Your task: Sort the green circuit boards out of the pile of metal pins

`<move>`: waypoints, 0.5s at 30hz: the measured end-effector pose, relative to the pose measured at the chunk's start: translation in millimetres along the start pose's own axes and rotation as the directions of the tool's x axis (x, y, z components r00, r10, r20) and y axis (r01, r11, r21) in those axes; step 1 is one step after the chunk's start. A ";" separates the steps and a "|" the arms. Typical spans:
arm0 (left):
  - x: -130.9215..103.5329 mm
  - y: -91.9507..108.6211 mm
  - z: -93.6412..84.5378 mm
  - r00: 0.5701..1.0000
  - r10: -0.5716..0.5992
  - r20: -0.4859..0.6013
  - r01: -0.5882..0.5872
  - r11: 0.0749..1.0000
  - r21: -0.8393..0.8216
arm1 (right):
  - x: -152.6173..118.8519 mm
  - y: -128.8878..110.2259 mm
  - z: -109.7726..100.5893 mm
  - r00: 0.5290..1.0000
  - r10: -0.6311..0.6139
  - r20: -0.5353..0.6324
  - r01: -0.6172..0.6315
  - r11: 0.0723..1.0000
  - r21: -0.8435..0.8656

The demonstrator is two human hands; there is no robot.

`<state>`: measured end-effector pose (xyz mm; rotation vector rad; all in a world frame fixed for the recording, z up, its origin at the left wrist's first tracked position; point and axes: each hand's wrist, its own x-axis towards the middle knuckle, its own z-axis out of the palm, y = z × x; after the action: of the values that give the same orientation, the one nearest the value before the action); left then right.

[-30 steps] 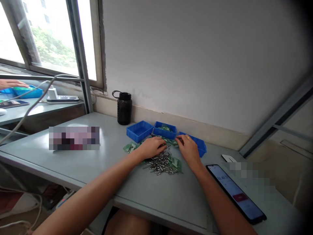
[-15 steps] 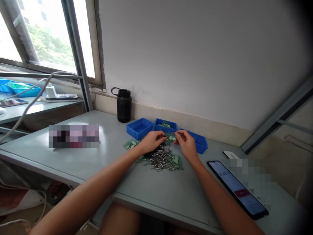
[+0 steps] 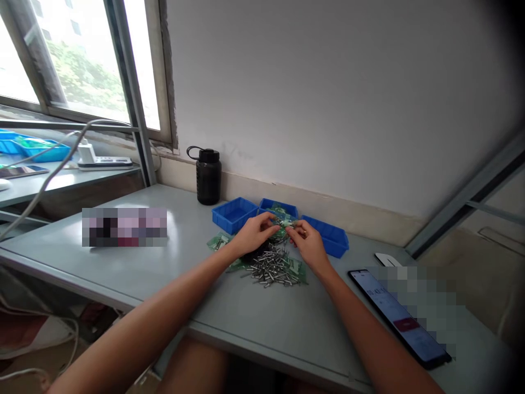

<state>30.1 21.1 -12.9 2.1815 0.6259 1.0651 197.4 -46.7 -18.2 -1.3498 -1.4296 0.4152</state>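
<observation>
Between my two hands is a small green-tinted plastic bag with pale contents too small to make out. My left hand pinches its left side with thumb and fingers. On its right side, my right hand is closed on the bag's edge. Just below lies a heap of short metal pins on the grey table. Another green bag rests at the heap's right edge, and one more green bag lies left of it, partly behind my left forearm.
Three blue bins stand along the wall: a left bin, a middle bin with a green bag inside, and a right bin. A dark bottle stands behind them. A phone lies at the right.
My hands have come closer together, and the bag between them looks more bunched up. My right hand has shifted slightly left. The heap and bins have stayed put.
</observation>
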 end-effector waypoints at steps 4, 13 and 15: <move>1.2 -5.9 1.6 1.000 -0.016 0.025 0.016 1.000 -0.009 | -0.9 2.3 0.6 0.999 -0.017 0.044 0.017 1.000 -0.003; 1.7 -5.6 2.9 0.999 0.008 0.038 -0.006 0.998 -0.066 | -0.8 5.4 4.6 1.000 -0.012 -0.016 0.013 0.996 0.091; 0.8 -3.3 3.1 0.999 0.025 0.045 -0.022 0.998 -0.066 | -0.1 4.6 4.0 1.000 0.009 -0.023 -0.007 0.993 0.115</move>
<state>32.6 22.9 -16.3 2.1553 0.5391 1.0298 196.4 -43.9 -23.5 -1.2645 -1.3607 0.4780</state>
